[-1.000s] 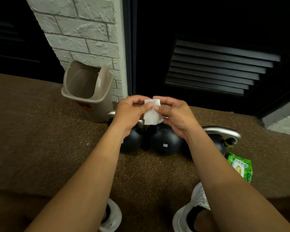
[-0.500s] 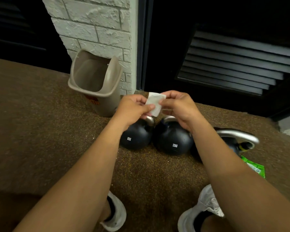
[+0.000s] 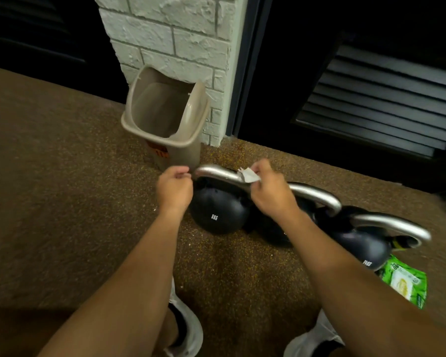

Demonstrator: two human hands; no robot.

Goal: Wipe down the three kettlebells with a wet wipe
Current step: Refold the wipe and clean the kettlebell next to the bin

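Since a moment ago, your left hand [image 3: 175, 189], curled and empty, let go; right hand [image 3: 270, 189] pinches crumpled white wet wipe [image 3: 248, 175] on left black kettlebell's steel handle [image 3: 218, 173] — bunched wipe may skip spots.

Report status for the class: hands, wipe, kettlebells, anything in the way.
Right hand pinches wet wipe at left kettlebell's handle. Left hand curled, empty, beside it. Three kettlebells in a row; bin close behind, not blocking.

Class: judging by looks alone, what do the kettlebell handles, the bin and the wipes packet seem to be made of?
Kettlebell handles: probably bare metal, silvery with bright highlights.
Bin: likely plastic, beige, matte, thin moulded rim.
Wipes packet: apparently soft plastic film, glossy green, crinkled.
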